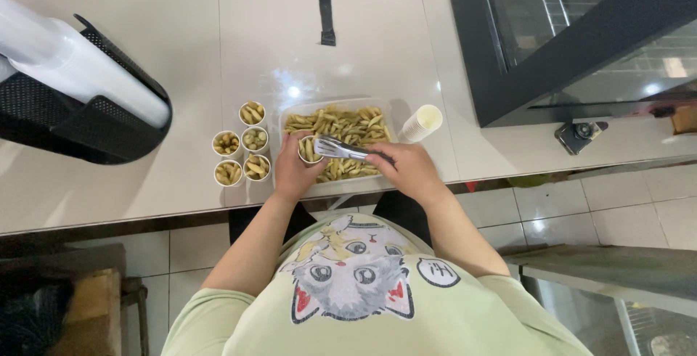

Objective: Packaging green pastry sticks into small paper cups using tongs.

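Beige bench seen from above, person in a pale green shirt standing at its 6 o'clock edge. Clear plastic tray of yellowish fried sticks sits mid-bench, just in front of the person. Left hand is curled closed around a small paper cup, held over the tray's 8 o'clock corner; cup already has sticks in it. Right hand is closed on the handle of metal tongs, at about 5 o'clock of the tray. Tong tips point to 9 o'clock and sit right at the cup rim; can't tell if tips grip a stick. Five filled cups cluster on the bench at 9 o'clock of the tray, just beside it, touching each other: one at top, two mid, two low. The centre one looks greener than the rest. Stack of empty white cups lies tipped at 3 o'clock of the tray, near its corner. Black mesh basket at far 9 o'clock holds a long sleeve of white cups lying slantwise. Small black flat object at 12 o'clock, well apart from the tray, kind unclear. Black glass-front cabinet fills the 2 o'clock corner. Tiled floor shows beyond the bench at 4 o'clock.
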